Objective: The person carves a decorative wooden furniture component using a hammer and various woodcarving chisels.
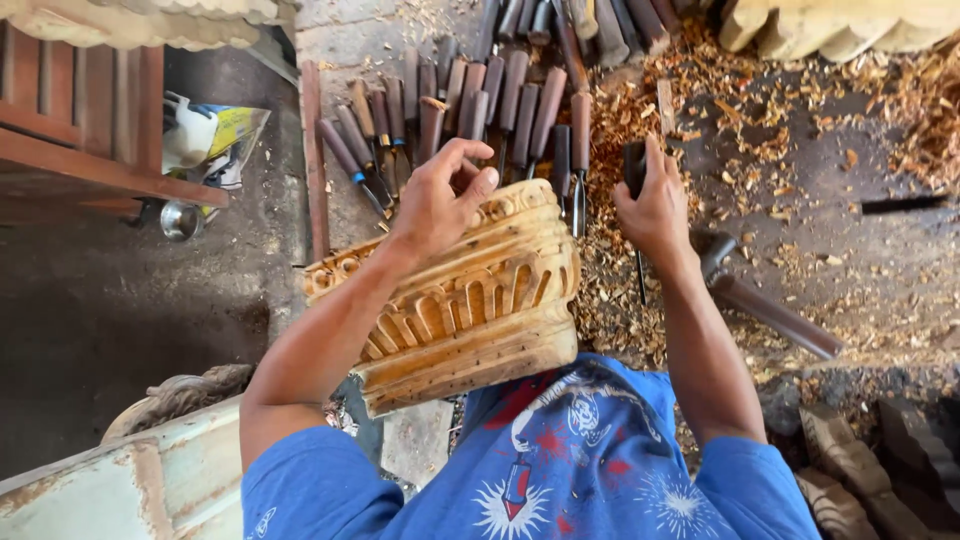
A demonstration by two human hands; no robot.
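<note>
A woodcarver in a blue printed shirt works over a carved wooden block, pale and cut with rows of arched flutes, which lies tilted against the person's lap at the centre of the scene. The left hand rests on the block's far top edge, fingers curled and loosely bunched at the rim. Just right of the block, the right hand is closed around a dark-handled chisel, its thin blade pointing down toward the person. Beyond the block, rows of wooden-handled chisels lie side by side on the concrete floor. Wood shavings cover the ground right of the block, where a hammer lies near the right forearm. Far left of the block, a crumpled yellow, blue and white package sits beside a red-brown slatted wooden frame.
</note>
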